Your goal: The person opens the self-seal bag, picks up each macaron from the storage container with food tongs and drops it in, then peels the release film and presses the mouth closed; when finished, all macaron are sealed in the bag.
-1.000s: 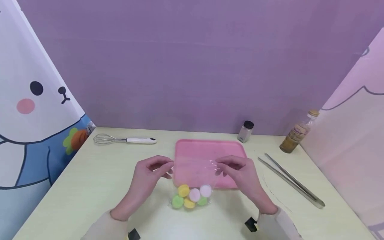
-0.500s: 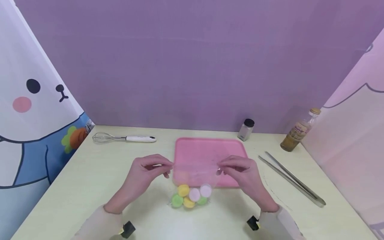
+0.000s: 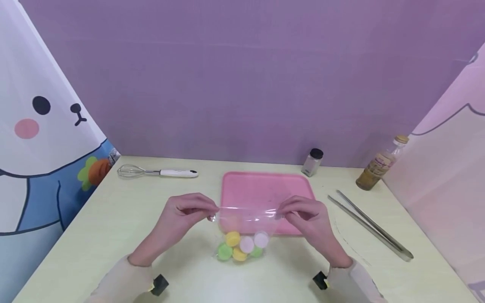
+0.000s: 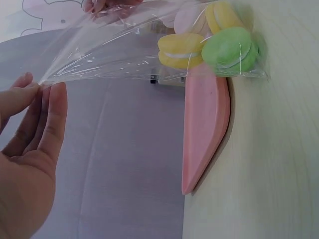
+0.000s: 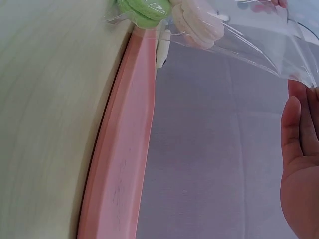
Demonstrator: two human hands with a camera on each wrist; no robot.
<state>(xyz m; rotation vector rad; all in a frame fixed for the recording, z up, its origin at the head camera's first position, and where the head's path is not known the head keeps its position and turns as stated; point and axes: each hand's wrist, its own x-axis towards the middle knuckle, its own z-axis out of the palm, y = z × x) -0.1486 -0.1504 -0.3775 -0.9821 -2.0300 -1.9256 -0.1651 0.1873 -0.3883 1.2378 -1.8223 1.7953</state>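
Note:
A clear plastic bag with several macarons in yellow, green and pale pink hangs between my two hands. At its upper left corner my left hand pinches the film between thumb and fingers, plain also in the left wrist view. My right hand pinches the upper right corner; its fingertips are partly cut off in the right wrist view. The bag's top edge is stretched straight between them. Its filled bottom is low, just in front of the pink tray, which shows through the film.
Left of the tray, toward the back, lies a whisk. Behind the tray's right corner stands a small black-capped jar. Metal tongs lie to the right, near a corked bottle. A purple backdrop rises behind the table.
Both hands keep their pinch on the bag. Its upper edge now looks tauter and shinier, with the hands very slightly farther apart. The head view has shifted a little.

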